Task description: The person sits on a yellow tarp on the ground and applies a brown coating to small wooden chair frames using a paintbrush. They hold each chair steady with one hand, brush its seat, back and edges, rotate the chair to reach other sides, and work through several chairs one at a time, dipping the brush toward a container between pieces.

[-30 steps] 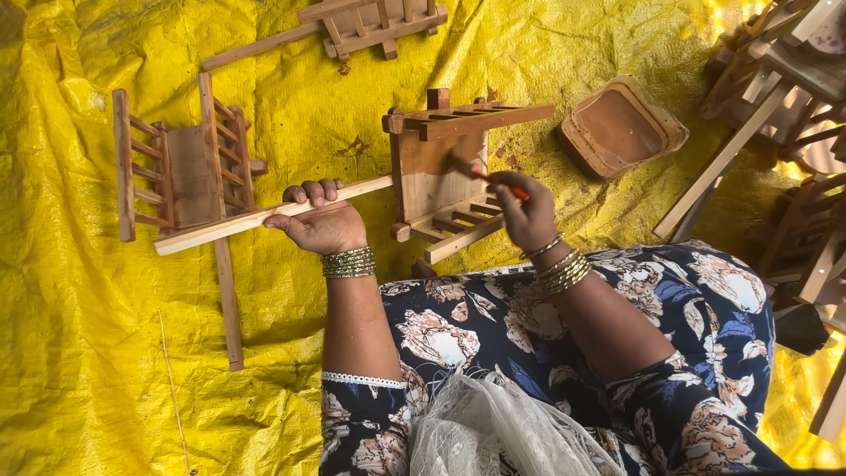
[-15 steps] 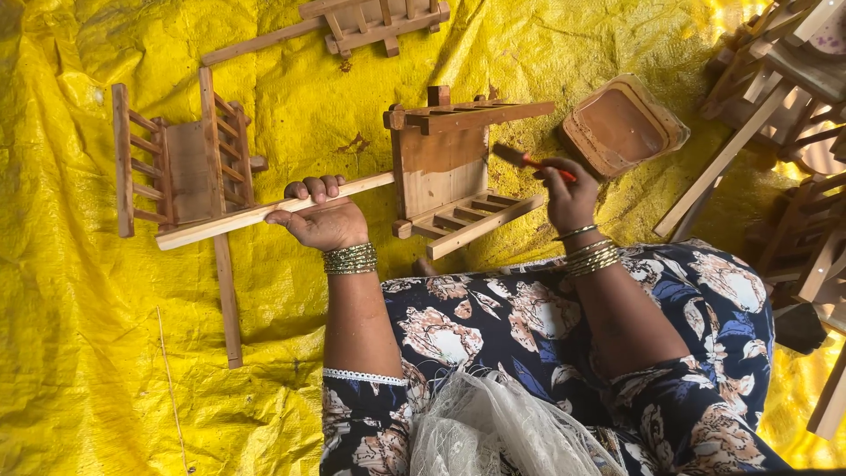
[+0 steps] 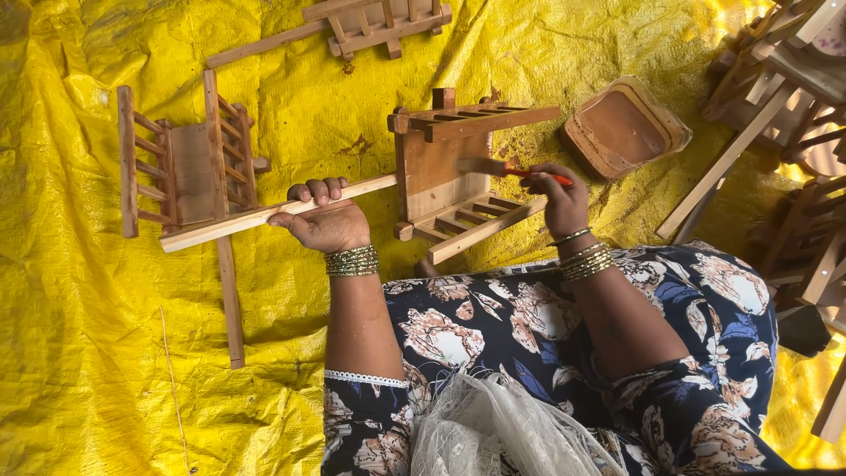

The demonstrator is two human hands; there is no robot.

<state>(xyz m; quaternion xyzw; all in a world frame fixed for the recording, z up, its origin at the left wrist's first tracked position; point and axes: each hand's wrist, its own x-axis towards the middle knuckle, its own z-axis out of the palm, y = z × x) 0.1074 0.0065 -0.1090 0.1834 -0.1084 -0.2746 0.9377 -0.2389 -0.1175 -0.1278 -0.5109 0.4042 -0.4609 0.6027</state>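
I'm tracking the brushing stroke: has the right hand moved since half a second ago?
Yes. The right hand with the red-handled brush has moved back left, away from the brown tray, onto the wooden piece.

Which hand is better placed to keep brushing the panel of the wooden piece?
Right. The right hand holds the brush, bristles at the wooden piece; the left hand grips its long handle.
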